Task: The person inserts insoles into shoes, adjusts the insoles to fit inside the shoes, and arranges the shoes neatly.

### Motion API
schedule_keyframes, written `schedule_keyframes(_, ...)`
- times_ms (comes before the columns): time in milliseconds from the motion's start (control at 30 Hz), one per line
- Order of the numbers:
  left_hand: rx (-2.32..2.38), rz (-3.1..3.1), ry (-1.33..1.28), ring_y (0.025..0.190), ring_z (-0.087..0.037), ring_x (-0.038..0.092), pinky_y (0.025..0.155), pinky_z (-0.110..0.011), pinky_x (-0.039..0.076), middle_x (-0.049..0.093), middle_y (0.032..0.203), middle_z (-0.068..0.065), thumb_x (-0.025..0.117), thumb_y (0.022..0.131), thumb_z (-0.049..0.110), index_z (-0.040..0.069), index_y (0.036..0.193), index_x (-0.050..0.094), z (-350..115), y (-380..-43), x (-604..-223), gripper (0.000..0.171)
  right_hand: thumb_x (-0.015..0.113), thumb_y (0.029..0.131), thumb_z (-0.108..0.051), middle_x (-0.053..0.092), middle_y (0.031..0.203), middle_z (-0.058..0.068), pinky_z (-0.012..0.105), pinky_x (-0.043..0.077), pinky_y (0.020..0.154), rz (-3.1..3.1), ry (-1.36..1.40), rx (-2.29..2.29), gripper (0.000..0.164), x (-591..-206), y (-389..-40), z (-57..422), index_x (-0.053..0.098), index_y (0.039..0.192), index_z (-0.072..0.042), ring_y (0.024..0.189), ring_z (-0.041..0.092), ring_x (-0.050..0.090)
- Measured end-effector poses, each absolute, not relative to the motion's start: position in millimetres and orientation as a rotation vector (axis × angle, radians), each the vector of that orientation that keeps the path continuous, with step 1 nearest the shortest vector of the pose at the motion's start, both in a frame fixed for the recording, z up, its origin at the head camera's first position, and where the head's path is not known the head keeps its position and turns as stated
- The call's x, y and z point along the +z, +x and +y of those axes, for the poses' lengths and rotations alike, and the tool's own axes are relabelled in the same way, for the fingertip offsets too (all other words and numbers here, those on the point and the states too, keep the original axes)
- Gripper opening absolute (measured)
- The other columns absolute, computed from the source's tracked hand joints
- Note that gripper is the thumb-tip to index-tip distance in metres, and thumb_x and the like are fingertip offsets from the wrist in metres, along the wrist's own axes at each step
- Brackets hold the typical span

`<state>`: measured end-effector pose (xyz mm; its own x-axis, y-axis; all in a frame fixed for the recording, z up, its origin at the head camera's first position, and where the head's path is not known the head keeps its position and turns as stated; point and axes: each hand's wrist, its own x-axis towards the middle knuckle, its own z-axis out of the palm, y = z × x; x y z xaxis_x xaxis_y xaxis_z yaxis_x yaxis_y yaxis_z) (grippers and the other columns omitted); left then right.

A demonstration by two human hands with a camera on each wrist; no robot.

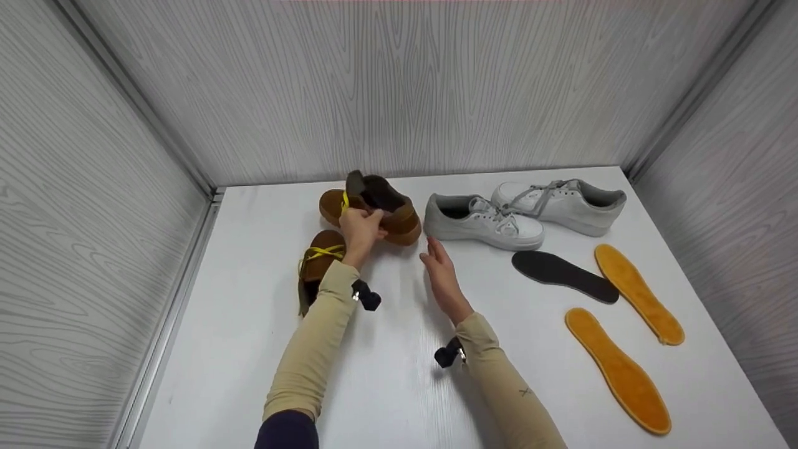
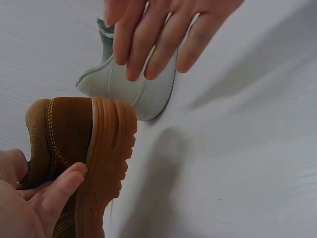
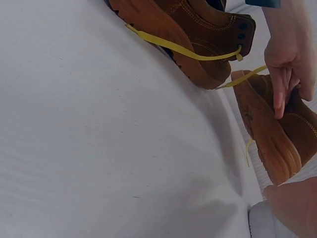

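Observation:
My left hand (image 1: 361, 232) grips a brown shoe (image 1: 399, 219) by its near side, thumb at the opening and fingers along the outer wall. In the left wrist view the heel and ridged sole (image 2: 113, 144) of this shoe show, tilted above the table. Yellow laces (image 1: 345, 201) hang at its front. My right hand (image 1: 444, 277) is held with fingers extended and nothing in it, just right of the brown heel and in front of a white shoe (image 1: 483, 226). The other brown shoe (image 1: 325, 246), also yellow-laced, lies left of my left wrist, partly covered by my forearm.
A second white shoe (image 1: 564, 202) stands behind the first at the back right. On the right lie a dark insole (image 1: 564, 275) and two orange insoles, one at the edge (image 1: 639, 293) and one nearer (image 1: 620, 371). Grey panels (image 1: 399, 87) enclose the white table (image 1: 399, 386).

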<state>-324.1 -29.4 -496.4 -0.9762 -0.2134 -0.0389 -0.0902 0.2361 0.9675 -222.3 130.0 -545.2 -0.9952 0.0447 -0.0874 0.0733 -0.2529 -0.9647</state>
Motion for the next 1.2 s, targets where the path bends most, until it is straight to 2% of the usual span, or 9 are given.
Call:
schedule_keyframes(200, -1.870, -2.414, 0.166, 0.053, -0.032, 0.069, 0.052, -0.044, 0.056, 0.066, 0.060, -0.021, 0.066, 0.084, 0.009, -0.005, 0.065, 0.070, -31, -303, -492, 0.024, 0.043, 0.103, -0.006, 0.014, 0.162, 0.021, 0.042, 0.013, 0.119, 1.997, 0.044, -2.453, 0.060, -533, -219, 139, 0.015, 0.155, 0.007, 0.151, 0.030, 0.009)
schedule_keyframes(433, -1.906, -2.473, -0.036, 0.055, -0.036, 0.068, 0.045, -0.030, 0.053, 0.066, 0.060, -0.020, 0.064, 0.086, 0.011, -0.007, 0.063, 0.067, -31, -272, -481, 0.029, 0.045, 0.102, -0.002, 0.030, 0.154, 0.029, 0.045, 0.024, 0.116, 2.133, -0.073, -2.435, 0.052, -494, -194, 145, 0.027, 0.149, 0.014, 0.146, 0.037, 0.025)
schedule_keyframes(533, -1.878, -2.501, -0.116, 0.055, -0.037, 0.068, 0.044, -0.029, 0.052, 0.066, 0.058, -0.017, 0.065, 0.085, 0.011, -0.006, 0.058, 0.063, -31, -260, -478, 0.032, 0.044, 0.102, -0.002, 0.036, 0.150, 0.030, 0.045, 0.027, 0.115, 2.175, -0.072, -2.431, 0.049, -487, -189, 148, 0.032, 0.146, 0.015, 0.142, 0.038, 0.032)
schedule_keyframes(767, -1.812, -2.584, -0.176, 0.050, -0.026, 0.067, 0.045, -0.031, 0.052, 0.065, 0.054, -0.010, 0.068, 0.082, 0.012, -0.001, 0.055, 0.066, -32, -230, -479, 0.031, 0.043, 0.104, -0.006, 0.046, 0.145, 0.026, 0.043, 0.027, 0.115, 2.172, -0.015, -2.431, 0.042, -489, -182, 154, 0.044, 0.142, 0.012, 0.139, 0.034, 0.037)
schedule_keyframes(867, -1.792, -2.605, -0.191, 0.049, -0.025, 0.067, 0.045, -0.031, 0.053, 0.065, 0.054, -0.009, 0.068, 0.081, 0.012, -0.001, 0.055, 0.067, -34, -217, -483, 0.029, 0.044, 0.105, -0.008, 0.047, 0.145, 0.025, 0.042, 0.028, 0.115, 2.105, 0.009, -2.469, 0.041, -500, -181, 156, 0.044, 0.142, 0.011, 0.140, 0.033, 0.038)
schedule_keyframes(1000, -1.710, -2.635, -0.259, 0.046, -0.017, 0.063, 0.044, -0.028, 0.051, 0.063, 0.052, -0.004, 0.068, 0.080, 0.013, 0.003, 0.049, 0.062, -37, -201, -490, 0.033, 0.046, 0.105, -0.010, 0.048, 0.145, 0.024, 0.039, 0.031, 0.113, 2.046, 0.022, -2.507, 0.042, -509, -176, 157, 0.044, 0.142, 0.010, 0.138, 0.030, 0.042)
schedule_keyframes(1067, -1.624, -2.665, -0.301, 0.045, -0.011, 0.058, 0.042, -0.025, 0.047, 0.059, 0.049, 0.003, 0.069, 0.080, 0.015, 0.010, 0.046, 0.057, -38, -194, -493, 0.036, 0.048, 0.104, -0.010, 0.049, 0.144, 0.023, 0.036, 0.034, 0.111, 2.048, 0.027, -2.511, 0.043, -511, -173, 158, 0.045, 0.142, 0.009, 0.137, 0.029, 0.044)
schedule_keyframes(1200, -1.456, -2.649, -0.452, 0.046, -0.004, 0.042, 0.042, -0.020, 0.031, 0.041, 0.047, 0.013, 0.070, 0.079, 0.015, 0.018, 0.045, 0.045, -39, -183, -500, 0.042, 0.053, 0.101, -0.007, 0.051, 0.142, 0.024, 0.029, 0.040, 0.105, 2.073, 0.026, -2.500, 0.044, -513, -168, 160, 0.046, 0.141, 0.011, 0.134, 0.030, 0.047)
